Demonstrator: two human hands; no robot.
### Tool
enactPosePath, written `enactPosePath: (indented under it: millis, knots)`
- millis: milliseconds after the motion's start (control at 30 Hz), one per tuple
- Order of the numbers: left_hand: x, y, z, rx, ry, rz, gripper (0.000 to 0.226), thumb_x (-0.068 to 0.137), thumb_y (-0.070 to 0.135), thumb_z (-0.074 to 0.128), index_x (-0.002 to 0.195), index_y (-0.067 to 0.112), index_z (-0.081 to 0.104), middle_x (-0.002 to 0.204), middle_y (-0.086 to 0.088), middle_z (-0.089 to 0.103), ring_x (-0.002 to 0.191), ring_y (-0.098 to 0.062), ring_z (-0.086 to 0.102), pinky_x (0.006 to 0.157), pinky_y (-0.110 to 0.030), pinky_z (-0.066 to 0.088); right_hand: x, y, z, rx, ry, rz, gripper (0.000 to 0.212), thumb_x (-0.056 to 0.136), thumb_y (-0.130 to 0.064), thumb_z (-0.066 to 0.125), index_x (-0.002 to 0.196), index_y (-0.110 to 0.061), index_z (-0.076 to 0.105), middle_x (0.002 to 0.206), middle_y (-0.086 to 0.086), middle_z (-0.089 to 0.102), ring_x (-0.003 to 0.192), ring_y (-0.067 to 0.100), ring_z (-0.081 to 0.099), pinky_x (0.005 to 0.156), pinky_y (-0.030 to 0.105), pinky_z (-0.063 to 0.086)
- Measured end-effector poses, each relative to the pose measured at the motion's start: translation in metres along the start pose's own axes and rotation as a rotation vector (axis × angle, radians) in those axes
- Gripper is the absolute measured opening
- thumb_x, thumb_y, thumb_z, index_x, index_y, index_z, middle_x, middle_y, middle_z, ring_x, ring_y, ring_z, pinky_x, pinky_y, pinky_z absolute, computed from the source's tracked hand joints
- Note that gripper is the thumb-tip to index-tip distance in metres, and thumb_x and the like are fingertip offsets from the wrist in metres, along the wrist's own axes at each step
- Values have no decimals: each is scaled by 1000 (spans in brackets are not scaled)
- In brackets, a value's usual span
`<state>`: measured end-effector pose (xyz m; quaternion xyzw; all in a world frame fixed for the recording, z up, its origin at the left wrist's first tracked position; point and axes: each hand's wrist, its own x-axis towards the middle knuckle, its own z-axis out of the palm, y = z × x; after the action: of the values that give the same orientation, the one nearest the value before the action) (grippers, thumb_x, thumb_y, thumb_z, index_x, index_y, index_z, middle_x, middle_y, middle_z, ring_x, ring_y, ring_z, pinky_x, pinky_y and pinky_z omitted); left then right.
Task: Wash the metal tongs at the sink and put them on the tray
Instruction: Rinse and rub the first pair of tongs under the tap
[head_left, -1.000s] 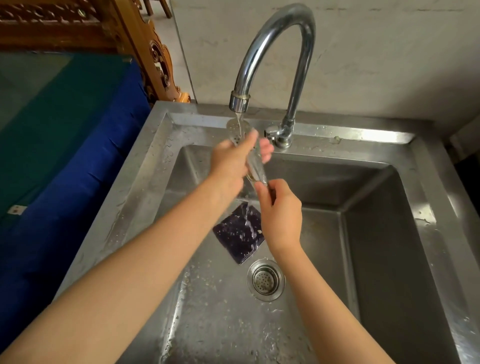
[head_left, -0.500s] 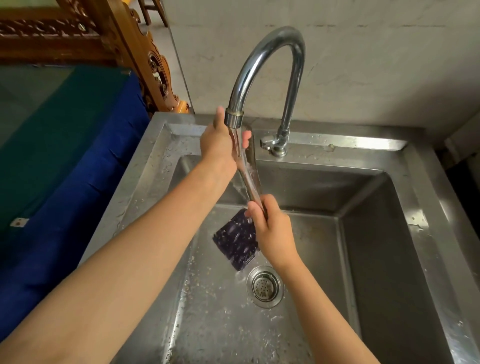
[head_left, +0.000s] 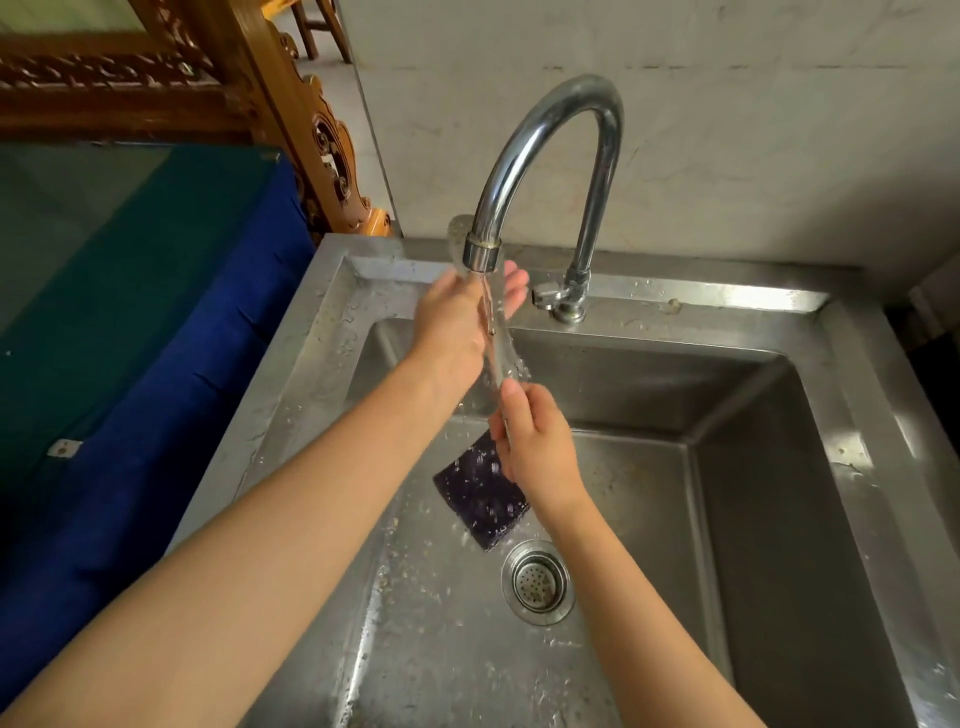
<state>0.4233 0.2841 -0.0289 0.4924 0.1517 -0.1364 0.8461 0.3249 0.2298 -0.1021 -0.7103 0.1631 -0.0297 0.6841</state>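
The metal tongs (head_left: 500, 353) slant up under the running faucet (head_left: 545, 135), their rounded tip showing left of the spout. My right hand (head_left: 537, 441) grips the lower end of the tongs. My left hand (head_left: 457, 317) is wrapped around the upper part, fingers showing behind the water stream. Water runs down the tongs into the steel sink (head_left: 649, 519). No tray is in view.
A dark purple sponge (head_left: 480, 493) lies on the sink floor beside the drain strainer (head_left: 537, 581). The faucet handle (head_left: 553, 299) sits on the back ledge. A blue and green cloth-covered surface (head_left: 130, 312) and carved wooden furniture (head_left: 311, 130) stand to the left.
My left hand has slid down along the tongs from the spout; the tongs' tip now shows above it. My right hand keeps its grip on the lower end.
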Motion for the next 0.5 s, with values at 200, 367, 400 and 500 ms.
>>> enactPosePath:
  millis: [200,367,400,500]
  knots:
    - [-18,-22,-4,237,-169,-45,23,90,-1,53,110,6,60,97,-5,70,83,-18,69,77,-30,59,12,-8,-11,48,71,53,39,97,-43,37,68,-17,43,54,-8,42,45,7,36,44,21,30]
    - [13,2,9,-11,-51,-20,22,95,11,49,110,-1,58,92,-9,69,70,-18,70,66,-31,59,-2,0,-8,96,-10,30,36,98,-35,39,68,-14,39,56,-6,35,47,7,31,44,18,27]
    - [13,3,11,-14,-44,-19,23,96,15,49,106,-1,61,88,-8,70,66,-17,70,62,-29,59,-4,1,-7,109,-4,25,36,98,-33,41,68,-14,38,57,-6,35,48,6,30,44,18,27]
    - [11,3,9,180,54,26,22,94,23,51,82,8,63,73,-3,67,65,-18,65,64,-27,53,-7,2,-7,26,50,-40,32,97,-30,43,71,-12,40,57,-4,40,49,7,33,46,21,31]
